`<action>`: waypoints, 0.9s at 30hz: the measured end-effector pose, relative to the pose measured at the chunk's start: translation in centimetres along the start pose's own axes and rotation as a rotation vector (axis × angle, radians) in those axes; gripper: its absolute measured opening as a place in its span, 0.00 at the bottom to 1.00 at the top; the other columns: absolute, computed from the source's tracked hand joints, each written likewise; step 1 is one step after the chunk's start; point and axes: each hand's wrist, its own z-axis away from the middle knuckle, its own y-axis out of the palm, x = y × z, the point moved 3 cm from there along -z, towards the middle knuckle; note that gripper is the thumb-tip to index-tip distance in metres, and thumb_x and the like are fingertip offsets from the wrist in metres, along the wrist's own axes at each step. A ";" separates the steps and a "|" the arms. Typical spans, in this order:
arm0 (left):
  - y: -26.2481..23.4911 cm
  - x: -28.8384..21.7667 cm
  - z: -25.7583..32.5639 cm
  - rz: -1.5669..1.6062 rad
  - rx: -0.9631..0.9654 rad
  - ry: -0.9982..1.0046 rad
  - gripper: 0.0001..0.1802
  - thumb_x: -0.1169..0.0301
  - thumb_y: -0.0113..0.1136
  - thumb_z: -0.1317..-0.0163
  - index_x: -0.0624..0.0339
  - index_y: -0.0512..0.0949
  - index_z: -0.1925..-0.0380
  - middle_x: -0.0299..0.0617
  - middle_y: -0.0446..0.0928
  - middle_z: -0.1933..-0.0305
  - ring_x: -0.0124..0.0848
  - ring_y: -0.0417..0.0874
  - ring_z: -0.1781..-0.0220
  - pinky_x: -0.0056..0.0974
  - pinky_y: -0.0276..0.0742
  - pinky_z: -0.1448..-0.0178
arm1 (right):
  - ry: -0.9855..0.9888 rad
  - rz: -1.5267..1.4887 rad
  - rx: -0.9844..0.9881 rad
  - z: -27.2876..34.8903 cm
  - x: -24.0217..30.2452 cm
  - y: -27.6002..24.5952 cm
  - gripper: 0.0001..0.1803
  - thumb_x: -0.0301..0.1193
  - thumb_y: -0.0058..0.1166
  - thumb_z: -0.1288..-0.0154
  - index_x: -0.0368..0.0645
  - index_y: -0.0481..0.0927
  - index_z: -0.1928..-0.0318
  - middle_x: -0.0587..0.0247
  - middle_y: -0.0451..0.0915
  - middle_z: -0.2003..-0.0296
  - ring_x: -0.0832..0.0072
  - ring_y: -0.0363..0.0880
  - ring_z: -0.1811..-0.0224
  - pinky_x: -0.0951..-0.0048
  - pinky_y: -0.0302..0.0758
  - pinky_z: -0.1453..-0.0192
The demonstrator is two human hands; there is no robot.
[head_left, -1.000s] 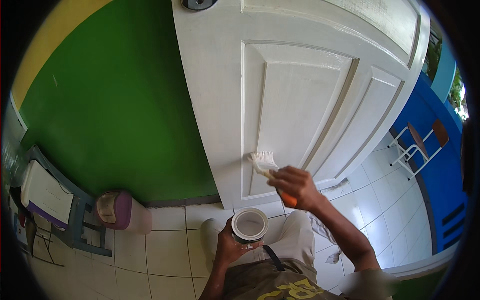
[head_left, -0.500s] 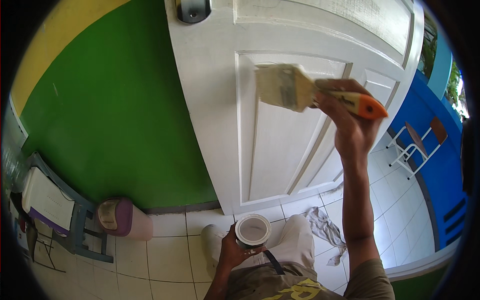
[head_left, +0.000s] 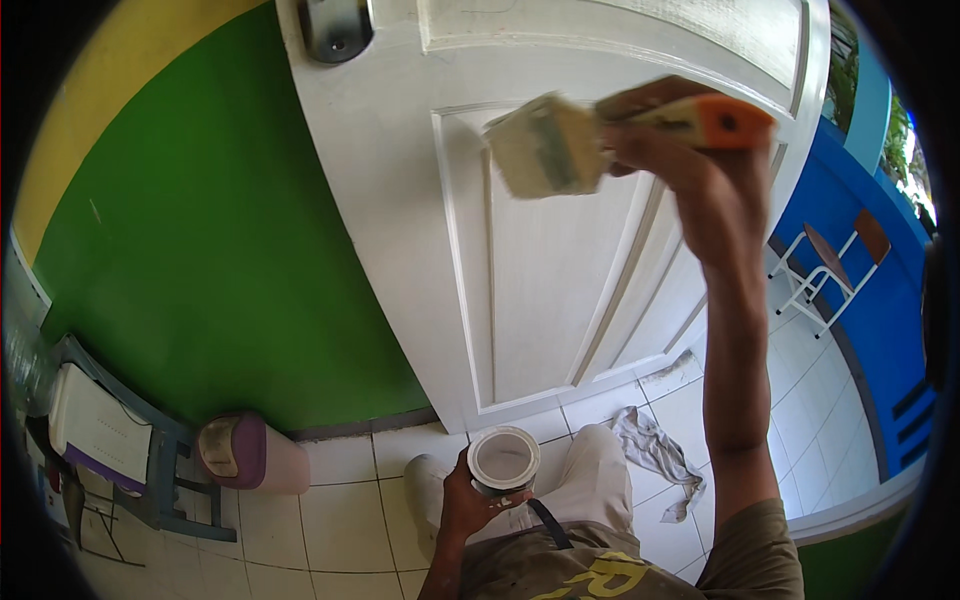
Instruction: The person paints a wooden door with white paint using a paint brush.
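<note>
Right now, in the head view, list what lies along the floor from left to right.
Grey-blue chair with a white seat → purple-lidded bin tipped on its side → small paint can in the left hand → crumpled grey rag → white-framed chair with a brown seat by the blue wall.

door handle (head_left: pixel 335 28) cut off, brush (head_left: pixel 548 145) blurred
</note>
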 end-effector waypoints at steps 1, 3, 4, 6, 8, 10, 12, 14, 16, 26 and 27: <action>0.0 -0.1 -0.2 0.030 -0.011 0.014 0.53 0.55 0.93 0.60 0.65 0.74 0.37 0.49 0.86 0.42 0.40 0.89 0.40 0.46 0.84 0.35 | -0.015 0.031 0.073 -0.6 -0.8 1.3 0.17 0.28 0.69 0.47 0.32 0.90 0.57 0.52 0.91 0.64 0.64 0.92 0.69 0.67 0.91 0.61; 0.2 -0.5 -0.4 0.012 -0.015 0.014 0.52 0.55 0.93 0.60 0.66 0.74 0.37 0.49 0.86 0.42 0.40 0.89 0.40 0.46 0.84 0.34 | -0.031 0.173 0.058 -2.0 -2.3 1.0 0.17 0.28 0.70 0.47 0.32 0.90 0.56 0.51 0.91 0.64 0.65 0.92 0.68 0.68 0.92 0.61; 0.3 -0.8 -0.4 -0.002 -0.029 0.012 0.52 0.55 0.93 0.60 0.66 0.74 0.37 0.50 0.86 0.43 0.40 0.89 0.40 0.46 0.84 0.34 | 0.070 0.142 0.047 -2.7 -3.9 -0.7 0.17 0.28 0.69 0.47 0.31 0.90 0.56 0.50 0.91 0.64 0.65 0.92 0.67 0.68 0.92 0.61; 0.3 -1.1 -0.4 0.011 -0.017 0.011 0.52 0.55 0.93 0.60 0.66 0.74 0.37 0.50 0.87 0.43 0.40 0.89 0.41 0.46 0.84 0.34 | 0.174 0.144 -0.025 -2.6 -5.7 -4.2 0.18 0.27 0.69 0.48 0.31 0.90 0.56 0.48 0.90 0.63 0.65 0.93 0.66 0.67 0.93 0.60; 0.2 -0.8 -0.2 0.021 -0.023 0.002 0.52 0.56 0.93 0.60 0.66 0.74 0.38 0.49 0.87 0.44 0.40 0.89 0.41 0.45 0.84 0.35 | 0.165 0.170 -0.116 -2.0 -7.2 -7.1 0.16 0.27 0.68 0.46 0.31 0.90 0.57 0.46 0.90 0.65 0.63 0.94 0.67 0.65 0.94 0.60; 0.4 0.1 -0.3 0.022 0.008 -0.055 0.51 0.57 0.93 0.61 0.67 0.75 0.38 0.49 0.88 0.45 0.39 0.90 0.42 0.45 0.85 0.36 | 0.148 0.204 -0.185 -0.9 -8.8 -9.2 0.15 0.28 0.67 0.43 0.31 0.90 0.57 0.46 0.90 0.65 0.63 0.93 0.67 0.65 0.94 0.60; 0.8 -0.1 -0.5 -0.008 0.012 -0.039 0.51 0.58 0.94 0.61 0.67 0.75 0.39 0.48 0.88 0.45 0.38 0.90 0.43 0.45 0.85 0.36 | 0.127 0.235 -0.216 1.3 -9.6 -9.5 0.15 0.29 0.67 0.42 0.32 0.90 0.57 0.47 0.90 0.64 0.63 0.93 0.67 0.65 0.93 0.60; 0.7 0.0 -0.5 -0.047 0.009 -0.026 0.51 0.58 0.94 0.61 0.67 0.75 0.39 0.48 0.88 0.46 0.38 0.90 0.44 0.45 0.85 0.36 | 0.160 0.168 -0.324 4.7 -10.3 -9.0 0.14 0.29 0.67 0.40 0.33 0.90 0.57 0.49 0.91 0.64 0.63 0.93 0.67 0.65 0.93 0.61; 1.0 0.1 -0.5 0.001 -0.014 -0.017 0.51 0.58 0.94 0.62 0.66 0.75 0.40 0.49 0.88 0.46 0.37 0.90 0.44 0.44 0.85 0.36 | 0.241 -0.036 -0.377 9.4 -12.7 -8.1 0.12 0.28 0.65 0.38 0.33 0.90 0.58 0.51 0.90 0.65 0.64 0.92 0.68 0.65 0.93 0.61; 2.7 -0.3 -0.9 -0.006 0.053 -0.019 0.51 0.58 0.94 0.62 0.67 0.75 0.40 0.49 0.87 0.45 0.38 0.90 0.43 0.44 0.85 0.36 | 0.402 0.168 -0.249 15.4 -13.0 -6.6 0.09 0.25 0.67 0.42 0.34 0.91 0.62 0.57 0.89 0.73 0.74 0.86 0.73 0.72 0.83 0.64; 2.9 -0.1 -1.0 -0.018 0.062 -0.016 0.51 0.57 0.94 0.62 0.67 0.75 0.40 0.49 0.87 0.45 0.39 0.90 0.43 0.44 0.85 0.36 | 0.284 0.178 -0.273 12.9 -12.1 -6.9 0.08 0.26 0.68 0.40 0.35 0.91 0.61 0.58 0.89 0.72 0.74 0.86 0.73 0.72 0.83 0.63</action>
